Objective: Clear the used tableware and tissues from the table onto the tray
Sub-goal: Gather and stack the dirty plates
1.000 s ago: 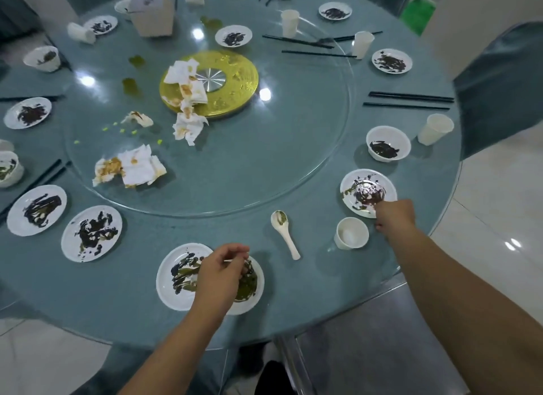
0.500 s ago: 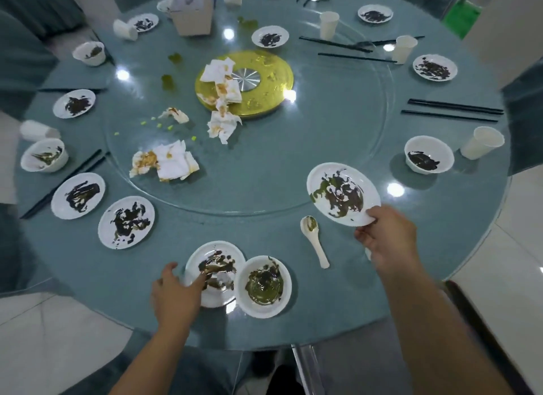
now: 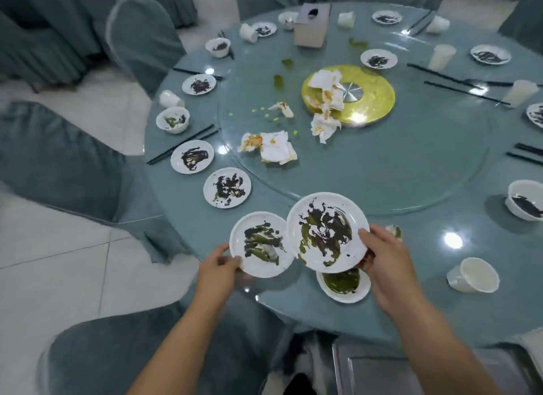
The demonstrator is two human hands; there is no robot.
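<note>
My left hand pinches the near rim of a small dirty white plate, lifted above the table's near edge. My right hand grips a larger dirty plate by its right rim; that plate overlaps the small one's right side. A dirty bowl sits on the table beneath the larger plate. A spoon peeks out behind my right hand. Soiled tissues lie on the glass turntable, with more tissues by the gold hub.
Dirty plates, bowls, paper cups, black chopsticks and a tissue box ring the round table. Covered chairs stand at the left and near me. A grey metal surface lies below the table edge.
My right hand carried the larger plate left, over the bowl. My left hand picked up the small plate. The two plates now overlap. The view has shifted left.
</note>
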